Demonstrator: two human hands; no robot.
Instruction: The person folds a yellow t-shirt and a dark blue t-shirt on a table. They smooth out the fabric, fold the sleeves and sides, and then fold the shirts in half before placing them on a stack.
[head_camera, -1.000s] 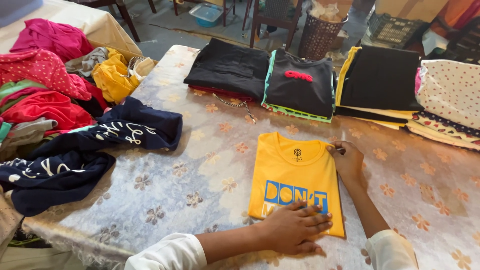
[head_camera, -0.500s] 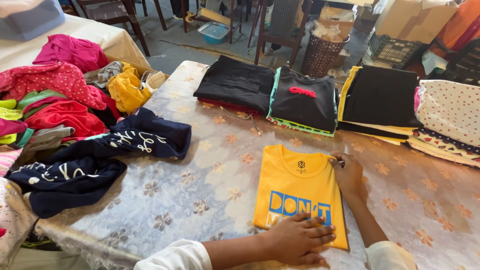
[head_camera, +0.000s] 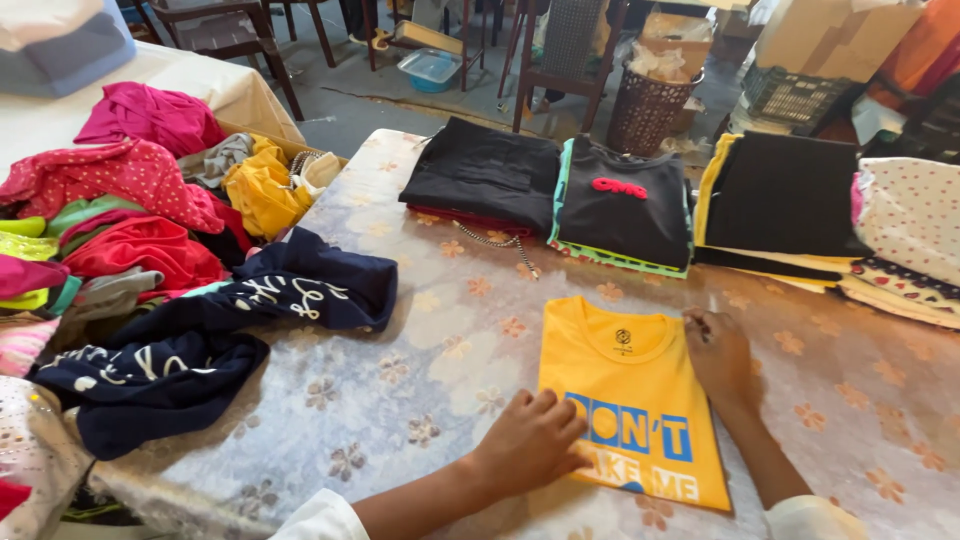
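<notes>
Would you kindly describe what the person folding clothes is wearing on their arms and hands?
Both forearms are bare, with white sleeves pushed up near the elbows: one on the left arm, one on the right arm. The left hand and the right hand are bare, with no gloves; I see no rings or watch.

A: Open flowered tabletop (head_camera: 440, 400) lies left of the folded yellow shirt (head_camera: 630, 400), with another bare stretch at right.

B: Navy garments (head_camera: 220, 340) crowd the left edge; folded black stacks (head_camera: 620, 205) and a thin chain (head_camera: 495, 245) line the far side.
</notes>
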